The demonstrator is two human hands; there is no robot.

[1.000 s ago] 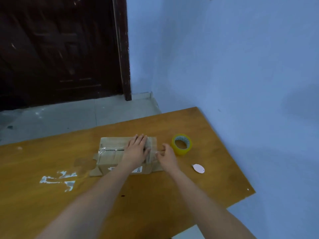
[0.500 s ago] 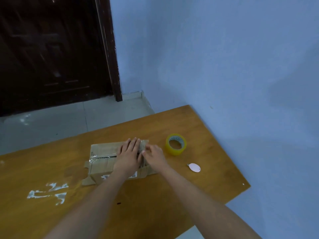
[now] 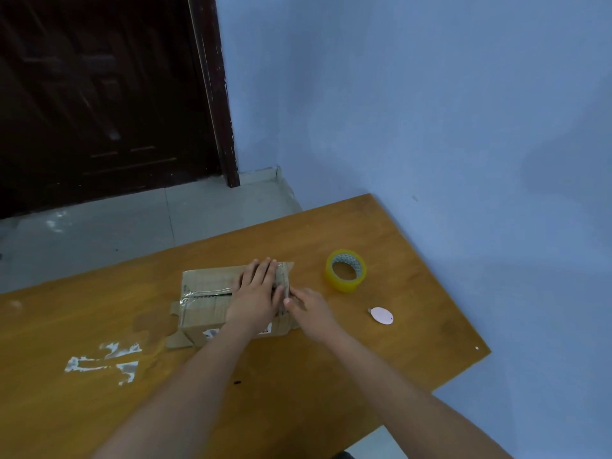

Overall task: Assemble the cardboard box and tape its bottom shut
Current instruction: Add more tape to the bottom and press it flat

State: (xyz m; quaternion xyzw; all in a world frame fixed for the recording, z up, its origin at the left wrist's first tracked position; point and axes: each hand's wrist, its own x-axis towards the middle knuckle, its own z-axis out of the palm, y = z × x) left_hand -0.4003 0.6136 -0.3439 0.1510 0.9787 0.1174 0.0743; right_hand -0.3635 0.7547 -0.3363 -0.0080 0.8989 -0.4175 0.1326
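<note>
A small brown cardboard box lies on the wooden table, its closed flaps facing up with a strip of clear tape along the middle seam. My left hand lies flat on the right half of the box top, fingers straight and pressing down. My right hand sits at the box's right end, its fingers touching the taped edge there. A yellow roll of tape stands on the table to the right of the box, apart from both hands.
A small pale pink oval tag lies right of my right hand. White sticker remains mark the table at the left. A blue wall runs along the table's right edge. A dark door and grey floor lie beyond the far edge.
My right hand has slid along the box's right end, staying against the tape. My left hand has stayed flat on the box top. The camera view has shifted a little.
</note>
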